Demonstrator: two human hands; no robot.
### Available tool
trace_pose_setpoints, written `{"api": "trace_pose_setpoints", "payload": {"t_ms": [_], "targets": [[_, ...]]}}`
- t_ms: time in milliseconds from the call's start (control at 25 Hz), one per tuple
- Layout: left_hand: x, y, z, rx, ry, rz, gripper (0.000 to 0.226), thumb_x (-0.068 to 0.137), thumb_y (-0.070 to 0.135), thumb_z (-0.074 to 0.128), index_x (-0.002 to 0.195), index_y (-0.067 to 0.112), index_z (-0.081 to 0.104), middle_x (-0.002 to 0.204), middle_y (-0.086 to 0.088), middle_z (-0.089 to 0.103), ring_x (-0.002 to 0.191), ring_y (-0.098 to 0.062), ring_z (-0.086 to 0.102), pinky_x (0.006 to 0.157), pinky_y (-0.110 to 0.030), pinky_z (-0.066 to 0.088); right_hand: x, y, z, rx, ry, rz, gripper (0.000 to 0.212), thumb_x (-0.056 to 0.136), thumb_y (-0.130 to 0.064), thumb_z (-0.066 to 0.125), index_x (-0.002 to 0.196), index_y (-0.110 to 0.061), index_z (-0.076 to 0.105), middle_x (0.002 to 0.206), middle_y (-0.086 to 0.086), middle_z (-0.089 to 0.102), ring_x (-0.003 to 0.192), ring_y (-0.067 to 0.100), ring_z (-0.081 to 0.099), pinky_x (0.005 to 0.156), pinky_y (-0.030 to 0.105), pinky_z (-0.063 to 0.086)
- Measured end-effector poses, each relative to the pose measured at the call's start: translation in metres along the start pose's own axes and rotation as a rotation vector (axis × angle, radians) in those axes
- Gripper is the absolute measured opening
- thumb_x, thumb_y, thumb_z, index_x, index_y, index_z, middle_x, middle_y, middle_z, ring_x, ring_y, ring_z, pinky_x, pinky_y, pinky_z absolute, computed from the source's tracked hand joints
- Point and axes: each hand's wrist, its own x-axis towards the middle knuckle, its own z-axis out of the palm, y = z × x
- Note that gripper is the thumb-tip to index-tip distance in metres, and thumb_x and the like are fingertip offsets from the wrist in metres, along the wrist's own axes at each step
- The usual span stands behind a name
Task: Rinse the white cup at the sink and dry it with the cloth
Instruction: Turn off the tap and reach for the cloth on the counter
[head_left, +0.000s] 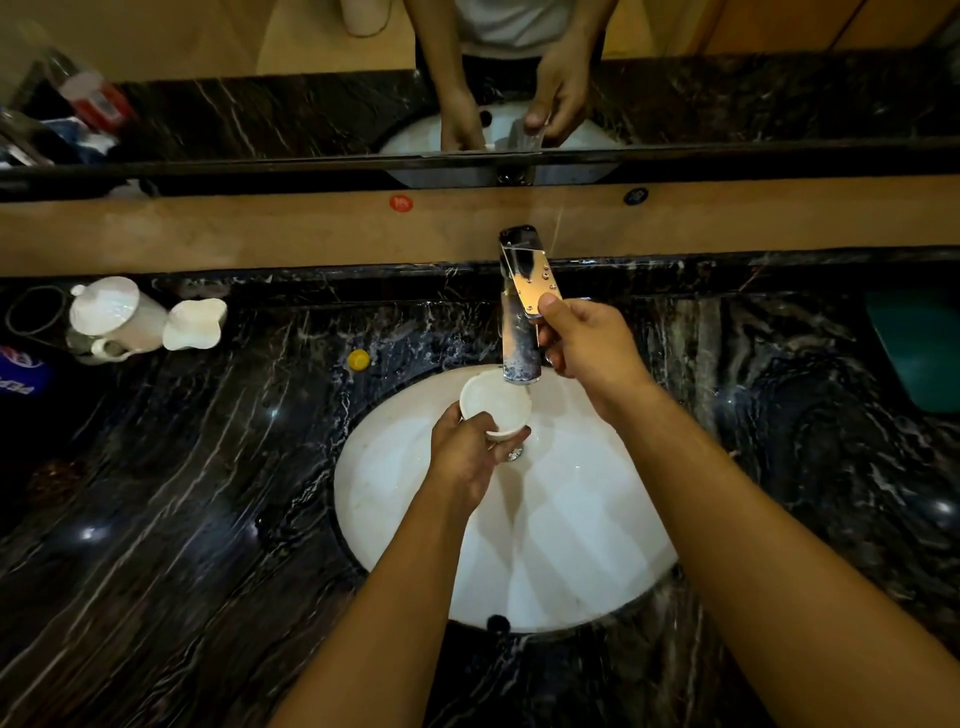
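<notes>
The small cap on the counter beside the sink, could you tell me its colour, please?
Yellow; the small cap shows in the head view.

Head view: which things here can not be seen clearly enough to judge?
- Water flow: no stream can be made out between the faucet spout and the white cup.
- Cup's base: covered by the left hand.
- Faucet lever: partly covered by the right hand, so its position is unclear.
- Drain: mostly behind the left hand's fingers.
- Teal object: cut off by the right edge; whether it is the cloth is unclear.
- Items at far left: blurred.
</notes>
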Motion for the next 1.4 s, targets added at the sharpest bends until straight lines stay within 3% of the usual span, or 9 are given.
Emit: {"api": "trace_pose_setpoints", "payload": {"t_ms": [120, 240, 400, 480, 640, 760, 920, 1040, 1400], "targets": [[-0.002, 0.0, -0.003, 0.219, 0.044, 0.114, 0.039, 0.09, -0.012, 0.049, 0.126, 0.002, 0.055, 0.124, -0.019, 0.053, 0.102, -0.042, 0.06, 0.061, -0.043, 0.063, -0.008, 0.023, -0.006, 0.067, 0.002, 0.039, 0.039, 0.098, -0.044, 0.057, 0.085, -0.01, 0.07, 0.065, 0.0, 0.058, 0.049, 0.008, 0.046, 0.044, 0.018, 0.036], [-0.002, 0.001, -0.009, 0.653, 0.147, 0.29, 0.031, 0.097, 0.0, 0.053, 0.126, 0.01, 0.057, 0.12, -0.012, 0.057, 0.106, -0.039, 0.059, 0.056, -0.044, 0.064, -0.026, 0.069, -0.006, 0.026, 0.073, 0.189, 0.036, 0.1, -0.041, 0.053, 0.086, -0.012, 0.069, 0.065, -0.001, 0.06, 0.05, 0.01, 0.048, 0.047, 0.022, 0.037], [-0.012, 0.01, -0.022, 1.224, 0.185, 0.604, 0.034, 0.096, 0.009, 0.057, 0.129, 0.014, 0.058, 0.112, -0.015, 0.071, 0.097, -0.038, 0.067, 0.077, -0.043, 0.06, -0.045, 0.121, 0.006, -0.115, 0.127, 0.313, 0.01, 0.096, -0.024, 0.057, 0.095, -0.018, 0.064, 0.084, 0.006, 0.067, 0.064, 0.015, 0.059, 0.056, 0.026, 0.046], [-0.016, 0.015, -0.026, 1.486, 0.146, 0.766, 0.039, 0.092, 0.004, 0.057, 0.13, 0.014, 0.058, 0.113, -0.015, 0.072, 0.096, -0.039, 0.066, 0.079, -0.039, 0.052, -0.047, 0.134, 0.009, -0.196, 0.128, 0.294, 0.008, 0.094, -0.019, 0.057, 0.099, -0.02, 0.063, 0.09, 0.003, 0.068, 0.08, 0.022, 0.064, 0.069, 0.032, 0.051], [-0.022, 0.03, -0.036, 1.856, 0.006, 0.848, 0.048, 0.09, 0.002, 0.055, 0.137, 0.014, 0.055, 0.124, -0.012, 0.068, 0.102, -0.04, 0.065, 0.082, -0.044, 0.052, -0.046, 0.137, 0.014, -0.462, 0.016, 0.051, 0.045, 0.09, -0.006, 0.062, 0.13, -0.026, 0.056, 0.111, -0.001, 0.058, 0.103, 0.018, 0.057, 0.086, 0.024, 0.045], [-0.03, 0.038, -0.042, 1.833, -0.166, 0.979, 0.042, 0.087, -0.001, 0.06, 0.127, 0.011, 0.065, 0.115, -0.014, 0.073, 0.099, -0.04, 0.067, 0.077, -0.044, 0.053, -0.045, 0.124, 0.022, -0.631, -0.211, -0.218, 0.065, 0.088, -0.008, 0.067, 0.145, -0.033, 0.048, 0.129, -0.005, 0.054, 0.114, 0.01, 0.048, 0.1, 0.023, 0.04], [-0.042, 0.035, -0.045, 1.633, -0.239, 1.185, 0.037, 0.075, -0.012, 0.071, 0.11, 0.001, 0.073, 0.099, -0.018, 0.077, 0.084, -0.038, 0.072, 0.071, -0.044, 0.06, -0.05, 0.113, 0.019, -0.773, -0.173, -0.484, 0.04, 0.083, -0.005, 0.069, 0.119, -0.021, 0.07, 0.117, 0.003, 0.073, 0.102, 0.023, 0.067, 0.089, 0.032, 0.054], [-0.045, 0.024, -0.042, 1.598, -0.165, 1.1, 0.031, 0.078, -0.014, 0.066, 0.105, 0.0, 0.072, 0.094, -0.02, 0.075, 0.082, -0.041, 0.07, 0.07, -0.043, 0.057, -0.059, 0.116, 0.015, -0.865, -0.146, -0.46, 0.027, 0.089, -0.008, 0.062, 0.113, -0.017, 0.071, 0.11, 0.006, 0.075, 0.097, 0.028, 0.07, 0.084, 0.038, 0.056], [-0.039, 0.015, -0.039, 1.547, -0.227, 1.105, 0.036, 0.075, -0.018, 0.066, 0.103, 0.005, 0.073, 0.092, -0.015, 0.075, 0.077, -0.035, 0.069, 0.068, -0.036, 0.058, -0.063, 0.119, 0.008, -0.921, -0.125, -0.385, 0.021, 0.093, -0.015, 0.061, 0.112, -0.017, 0.069, 0.108, 0.006, 0.073, 0.095, 0.028, 0.069, 0.082, 0.041, 0.056]]}}
